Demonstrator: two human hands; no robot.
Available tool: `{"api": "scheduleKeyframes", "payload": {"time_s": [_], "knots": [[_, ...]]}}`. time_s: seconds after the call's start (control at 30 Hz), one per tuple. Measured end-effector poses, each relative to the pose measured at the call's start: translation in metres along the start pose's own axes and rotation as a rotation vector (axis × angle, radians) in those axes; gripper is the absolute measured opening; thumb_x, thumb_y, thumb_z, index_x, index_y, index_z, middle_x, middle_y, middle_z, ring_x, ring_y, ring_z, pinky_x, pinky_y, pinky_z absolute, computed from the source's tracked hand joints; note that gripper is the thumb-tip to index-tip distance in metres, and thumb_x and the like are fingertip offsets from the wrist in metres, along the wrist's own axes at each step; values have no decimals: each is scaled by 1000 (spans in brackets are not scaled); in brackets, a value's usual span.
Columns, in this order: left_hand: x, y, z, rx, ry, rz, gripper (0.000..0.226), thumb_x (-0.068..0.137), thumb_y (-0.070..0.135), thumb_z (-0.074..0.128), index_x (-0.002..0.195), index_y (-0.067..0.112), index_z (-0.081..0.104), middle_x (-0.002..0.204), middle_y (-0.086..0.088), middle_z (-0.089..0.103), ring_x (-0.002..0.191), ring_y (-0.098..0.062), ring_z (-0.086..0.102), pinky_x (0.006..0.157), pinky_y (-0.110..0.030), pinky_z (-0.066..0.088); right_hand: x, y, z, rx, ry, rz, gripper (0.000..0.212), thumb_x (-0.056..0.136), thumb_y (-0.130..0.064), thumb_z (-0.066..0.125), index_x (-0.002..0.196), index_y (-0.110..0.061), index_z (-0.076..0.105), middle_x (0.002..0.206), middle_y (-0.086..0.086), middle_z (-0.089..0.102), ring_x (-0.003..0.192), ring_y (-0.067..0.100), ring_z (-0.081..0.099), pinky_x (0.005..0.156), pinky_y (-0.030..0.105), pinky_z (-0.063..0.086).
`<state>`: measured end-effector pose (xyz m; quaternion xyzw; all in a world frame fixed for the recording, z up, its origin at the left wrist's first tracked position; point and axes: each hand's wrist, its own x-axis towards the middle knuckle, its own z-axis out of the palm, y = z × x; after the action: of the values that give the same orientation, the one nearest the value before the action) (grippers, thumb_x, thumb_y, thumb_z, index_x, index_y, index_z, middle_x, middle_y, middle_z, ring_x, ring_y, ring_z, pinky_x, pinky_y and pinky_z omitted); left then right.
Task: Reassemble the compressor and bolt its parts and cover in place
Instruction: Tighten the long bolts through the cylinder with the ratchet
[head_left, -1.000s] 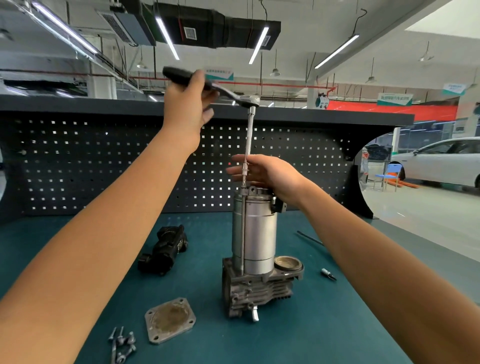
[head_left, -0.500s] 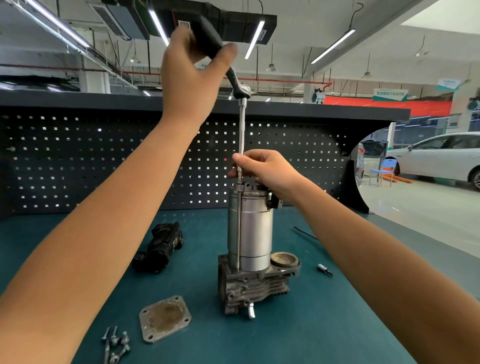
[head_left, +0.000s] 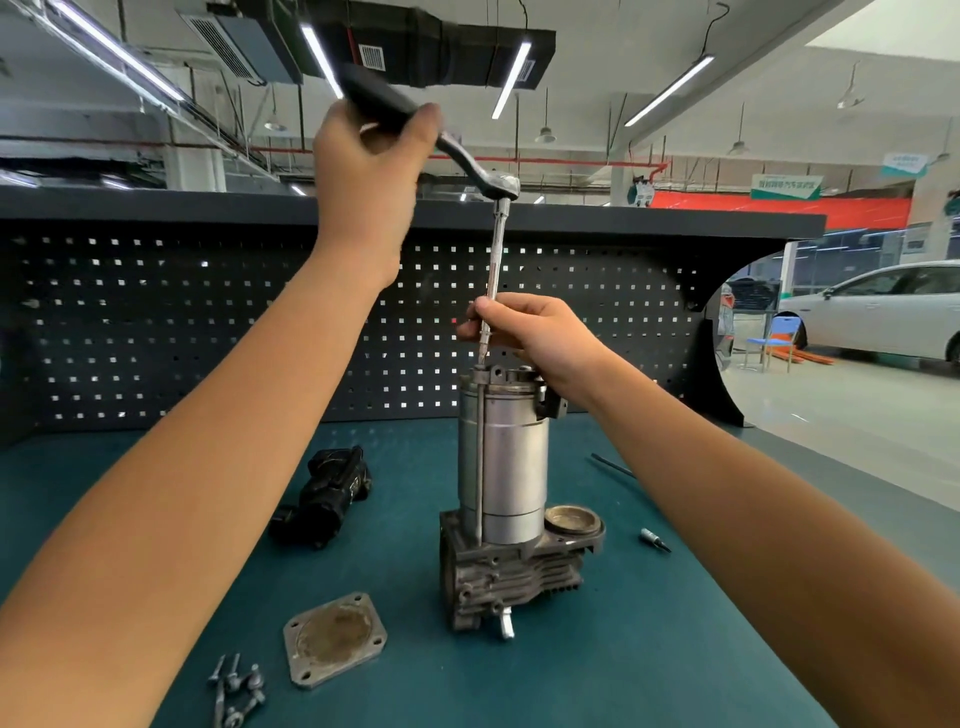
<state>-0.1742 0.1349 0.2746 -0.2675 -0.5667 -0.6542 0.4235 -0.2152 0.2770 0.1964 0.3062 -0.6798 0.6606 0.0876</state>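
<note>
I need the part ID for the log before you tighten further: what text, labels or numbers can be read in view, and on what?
Nothing reads clearly.
Green hanging sign: white characters, too blurred to read.
Second green sign: lettering too small to read.
Black part: faint pale marking, unreadable.
Compressor: no label or number visible on this side.

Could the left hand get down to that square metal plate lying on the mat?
Probably, but not right now: the left hand grips the ratchet up high. The plate lies uncovered on the mat, on that side.
</note>
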Motion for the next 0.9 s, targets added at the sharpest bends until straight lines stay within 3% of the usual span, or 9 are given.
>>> {"api": "scheduleKeyframes", "payload": {"time_s": [0.1, 0.17, 0.3, 0.4, 0.47, 0.53, 0.63, 0.8, 0.9], "knots": [[-10, 10, 3, 194, -120, 322, 23, 85, 17, 67, 97, 13, 48, 94, 8, 56, 87, 3, 59, 83, -18, 49, 1, 1, 1, -43, 35, -14, 13, 90, -19, 62, 79, -17, 68, 71, -4, 72, 74, 9, 67, 72, 20, 53], [-13, 10, 3, 211, -136, 341, 23, 85, 18, 67, 96, 14, 48, 92, 9, 56, 84, 10, 59, 82, -16, 48, 0, 2, 0, -38, 32, -6, 12, 89, -21, 62, 80, -17, 68, 74, -4, 73, 78, 12, 66, 76, 23, 54], [-2, -2, -1, 39, 2, -13, 12, 93, 24, 57, 101, 19, 50, 107, 2, 64, 96, -2, 64, 84, -27, 50, -3, -1, -3, -12, -36, 78, 14, 95, -24, 52, 98, -23, 65, 86, -9, 73, 82, 4, 68, 66, 19, 46], [11, -14, -7, -112, 80, -299, 11, 95, 27, 53, 103, 21, 49, 105, 7, 64, 92, -7, 66, 85, -45, 45, -3, -4, -4, 58, -58, 113, 21, 97, -13, 47, 110, -10, 62, 84, -5, 74, 75, 4, 69, 56, 13, 47], [16, -19, -11, -190, 115, -409, 17, 95, 26, 54, 109, 19, 48, 109, 6, 64, 90, -8, 67, 94, -56, 39, -3, -4, -3, 63, -42, 111, 16, 95, -9, 50, 104, -6, 63, 74, -3, 73, 67, 3, 68, 51, 11, 46], [16, -22, -12, -188, 119, -414, 20, 94, 27, 54, 111, 19, 49, 112, 5, 64, 93, -9, 66, 96, -56, 39, -3, -3, -2, 43, -22, 101, 11, 94, -9, 53, 97, -8, 64, 68, -4, 72, 62, 0, 66, 48, 9, 44], [13, -16, -5, -63, 47, -201, 20, 94, 26, 55, 110, 19, 46, 103, 10, 59, 97, -5, 62, 93, -40, 49, -3, -3, -2, 22, 17, 74, 8, 91, -9, 58, 94, -8, 65, 65, -5, 71, 63, 0, 67, 51, 9, 46], [-3, 5, 13, 410, -187, 465, 36, 87, 22, 64, 106, -5, 50, 90, 16, 48, 85, 6, 52, 79, -10, 47, -4, -1, -1, -99, 91, 47, 7, 84, -18, 69, 78, -19, 66, 76, -3, 72, 76, 9, 64, 63, 19, 44], [-4, 5, 13, 368, -204, 435, 33, 87, 21, 64, 106, -2, 51, 89, 17, 50, 83, 9, 53, 77, -9, 46, -3, 0, -2, -123, 79, 52, 11, 84, -23, 68, 75, -23, 63, 83, -3, 71, 85, 12, 60, 75, 29, 39]]}}
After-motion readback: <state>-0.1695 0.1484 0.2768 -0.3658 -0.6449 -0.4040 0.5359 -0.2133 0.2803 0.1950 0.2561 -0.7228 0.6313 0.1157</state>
